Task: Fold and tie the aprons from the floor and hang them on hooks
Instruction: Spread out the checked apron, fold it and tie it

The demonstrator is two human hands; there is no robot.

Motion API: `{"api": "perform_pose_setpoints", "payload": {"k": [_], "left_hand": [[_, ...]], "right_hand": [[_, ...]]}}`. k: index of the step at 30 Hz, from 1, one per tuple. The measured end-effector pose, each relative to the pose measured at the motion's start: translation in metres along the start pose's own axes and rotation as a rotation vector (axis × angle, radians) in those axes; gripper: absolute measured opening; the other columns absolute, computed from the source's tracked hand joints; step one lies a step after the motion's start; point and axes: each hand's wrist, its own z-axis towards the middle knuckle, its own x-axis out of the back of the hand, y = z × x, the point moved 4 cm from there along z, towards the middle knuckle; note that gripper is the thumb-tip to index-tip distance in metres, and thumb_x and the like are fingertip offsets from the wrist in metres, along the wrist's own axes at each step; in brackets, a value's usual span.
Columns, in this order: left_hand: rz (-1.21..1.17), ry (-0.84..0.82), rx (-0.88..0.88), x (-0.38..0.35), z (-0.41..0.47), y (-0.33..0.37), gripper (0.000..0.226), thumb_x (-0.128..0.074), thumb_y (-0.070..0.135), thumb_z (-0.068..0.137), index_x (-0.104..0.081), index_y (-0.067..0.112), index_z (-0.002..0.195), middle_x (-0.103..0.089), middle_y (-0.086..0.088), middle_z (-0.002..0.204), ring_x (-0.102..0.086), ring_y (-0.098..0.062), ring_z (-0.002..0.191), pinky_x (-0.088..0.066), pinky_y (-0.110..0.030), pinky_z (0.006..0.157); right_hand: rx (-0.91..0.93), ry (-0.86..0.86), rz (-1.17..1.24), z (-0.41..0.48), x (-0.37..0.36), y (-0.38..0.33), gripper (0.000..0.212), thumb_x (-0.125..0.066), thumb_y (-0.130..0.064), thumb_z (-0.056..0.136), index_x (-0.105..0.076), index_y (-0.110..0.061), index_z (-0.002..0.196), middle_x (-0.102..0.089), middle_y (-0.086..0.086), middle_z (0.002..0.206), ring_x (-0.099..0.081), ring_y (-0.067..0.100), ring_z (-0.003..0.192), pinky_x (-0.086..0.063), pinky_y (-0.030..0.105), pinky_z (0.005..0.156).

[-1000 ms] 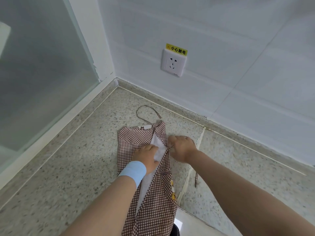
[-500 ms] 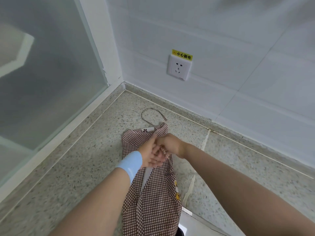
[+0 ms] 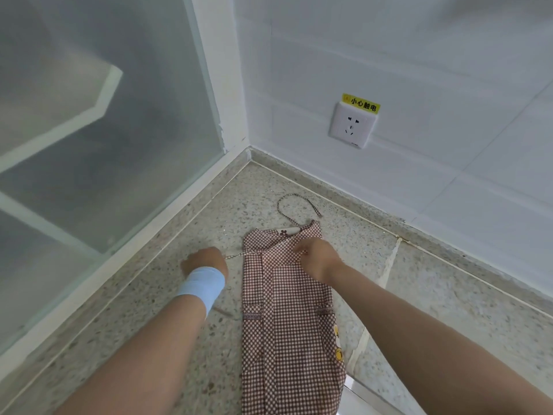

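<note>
A brown-and-white checked apron (image 3: 287, 324) lies folded lengthwise into a narrow strip on the speckled floor, its neck loop (image 3: 294, 205) spread out beyond the top edge. My left hand (image 3: 206, 260), with a light blue band on the wrist, sits on the floor left of the apron and grips a thin tie string (image 3: 236, 256) drawn taut from the cloth. My right hand (image 3: 317, 256) rests on the apron's upper part, fingers curled and pinching the fabric where the string crosses it.
The apron lies in a floor corner: a frosted glass partition (image 3: 104, 145) runs along the left and a white tiled wall with a socket (image 3: 353, 125) stands behind. A white object (image 3: 359, 399) shows at the bottom edge right of the apron.
My hands, which met over the apron's middle, have parted. The left hand has moved out to the left, pulling the tie string sideways. The white inner side of the apron is now covered.
</note>
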Motion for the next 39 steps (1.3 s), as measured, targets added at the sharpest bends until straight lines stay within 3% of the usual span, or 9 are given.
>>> {"api": "perform_pose_setpoints", "payload": {"k": [3,8,15,20,24,27,32,36,39], "left_hand": [[0.092,0.134,-0.069,-0.003,0.003,0.012,0.044,-0.049,0.026,0.095,-0.046,0.018,0.138,-0.042,-0.008,0.144,-0.037,-0.027,0.134,-0.032,-0.041,0.108],[-0.101,0.178,-0.711,-0.026,-0.011,0.090,0.052,-0.044,0.022,0.096,-0.038,0.030,0.146,-0.034,0.001,0.153,-0.029,-0.022,0.140,-0.028,-0.039,0.115],[0.177,-0.103,-0.516,-0.071,0.031,0.079,0.080,-0.026,0.058,0.099,0.026,0.027,0.151,0.037,0.000,0.155,0.029,-0.028,0.145,0.005,-0.057,0.119],[0.241,0.095,-0.481,-0.041,0.052,0.080,0.080,-0.035,0.049,0.099,0.018,0.023,0.153,0.027,-0.010,0.160,0.023,-0.031,0.147,0.012,-0.056,0.116],[0.066,0.477,-0.676,-0.025,0.019,0.092,0.041,-0.048,0.027,0.090,-0.049,0.024,0.131,-0.042,-0.004,0.138,-0.038,-0.024,0.126,-0.033,-0.038,0.103],[0.045,0.297,-0.730,-0.046,0.003,0.094,0.049,-0.043,0.052,0.090,-0.048,0.025,0.131,-0.044,-0.003,0.137,-0.040,-0.024,0.125,-0.034,-0.043,0.105],[0.172,-0.004,-0.621,-0.072,0.004,0.074,0.087,-0.038,0.068,0.090,0.006,0.032,0.156,0.013,0.000,0.164,0.013,-0.027,0.150,0.006,-0.054,0.118],[-0.025,0.109,-0.734,-0.064,-0.029,0.074,0.071,-0.041,0.056,0.093,-0.015,0.034,0.155,-0.012,0.002,0.162,-0.006,-0.023,0.148,-0.006,-0.045,0.122],[-0.043,0.165,-0.806,-0.065,-0.059,0.077,0.054,-0.048,0.046,0.092,-0.039,0.031,0.143,-0.037,0.006,0.145,-0.029,-0.019,0.134,-0.028,-0.038,0.114]], "right_hand": [[0.042,0.082,-0.224,0.003,-0.001,0.009,0.055,-0.050,-0.008,0.087,-0.057,-0.034,0.134,-0.038,0.005,0.154,-0.032,0.029,0.142,-0.028,0.048,0.119],[0.052,0.022,-0.367,0.015,-0.004,0.025,0.073,-0.047,-0.019,0.092,-0.017,-0.032,0.157,-0.002,0.005,0.167,-0.004,0.028,0.153,-0.011,0.053,0.121],[0.118,0.133,-0.581,0.006,-0.029,0.037,0.063,-0.031,-0.026,0.099,-0.008,-0.020,0.158,0.009,0.016,0.165,0.005,0.036,0.152,-0.005,0.052,0.123],[0.249,0.036,-0.628,0.001,-0.055,0.040,0.064,-0.003,-0.034,0.097,-0.002,-0.017,0.159,0.009,0.009,0.166,0.010,0.028,0.153,0.004,0.051,0.123],[0.114,0.008,-0.720,0.033,-0.034,0.037,0.058,-0.010,-0.035,0.105,0.008,-0.019,0.158,0.014,0.006,0.165,0.017,0.028,0.151,0.008,0.055,0.122],[0.016,-0.007,-0.718,0.042,-0.017,0.037,0.061,-0.016,-0.039,0.105,0.007,-0.019,0.158,0.015,0.008,0.165,0.016,0.028,0.152,0.009,0.053,0.120],[0.122,0.020,-0.595,0.004,-0.020,0.043,0.063,-0.026,-0.039,0.104,0.002,-0.024,0.159,0.015,0.008,0.166,0.012,0.027,0.153,0.003,0.049,0.124],[0.213,0.108,-0.531,-0.051,-0.031,0.052,0.057,-0.033,-0.030,0.100,-0.023,-0.021,0.155,-0.014,0.011,0.164,-0.017,0.032,0.150,-0.019,0.047,0.122],[0.221,0.173,-0.546,-0.087,-0.035,0.061,0.036,-0.034,-0.031,0.098,-0.049,-0.019,0.128,-0.052,0.006,0.129,-0.054,0.027,0.116,-0.046,0.038,0.095]]}}
